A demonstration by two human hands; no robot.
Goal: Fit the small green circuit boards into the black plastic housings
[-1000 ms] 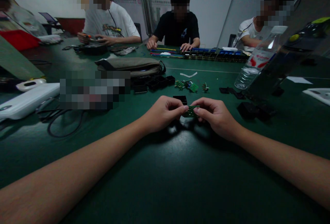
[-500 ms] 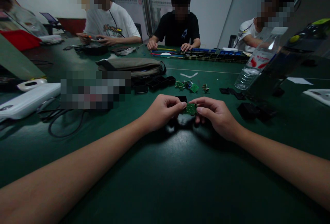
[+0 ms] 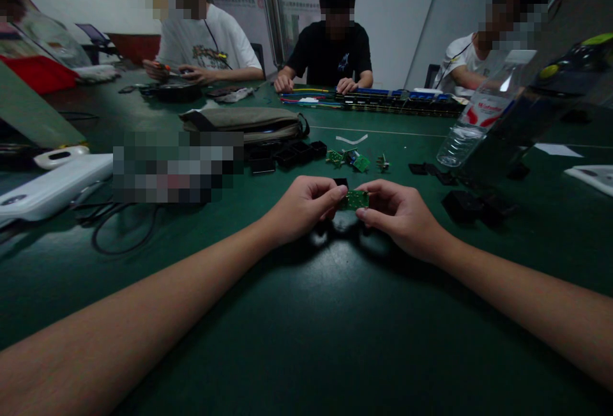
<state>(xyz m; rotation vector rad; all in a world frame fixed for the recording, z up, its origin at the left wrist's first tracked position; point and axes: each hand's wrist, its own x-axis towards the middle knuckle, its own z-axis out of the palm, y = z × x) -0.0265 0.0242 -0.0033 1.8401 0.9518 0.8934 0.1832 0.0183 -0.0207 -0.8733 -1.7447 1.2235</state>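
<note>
A small green circuit board (image 3: 355,199) is held between my two hands just above the green table (image 3: 306,339). My left hand (image 3: 309,205) is closed on its left edge, thumb in front and fingers behind. At the board's right side, my right hand (image 3: 397,211) pinches it, with the thumb at its lower edge and the fingers at the upper right. A black piece (image 3: 341,182) shows just behind my left fingertips. Farther back lie more green circuit boards (image 3: 357,160) with small parts on them.
Several black plastic cases (image 3: 287,153) lie by a grey pouch (image 3: 244,122). More black cases (image 3: 462,205), a clear water bottle (image 3: 479,115) and a dark bottle (image 3: 531,109) stand right. A white device (image 3: 52,186) and cable (image 3: 124,251) lie left. Several people sit across the table.
My right thumb has slid down and left to the board's lower edge, and the right fingers sit at its upper right corner. More of the board's right side shows.
</note>
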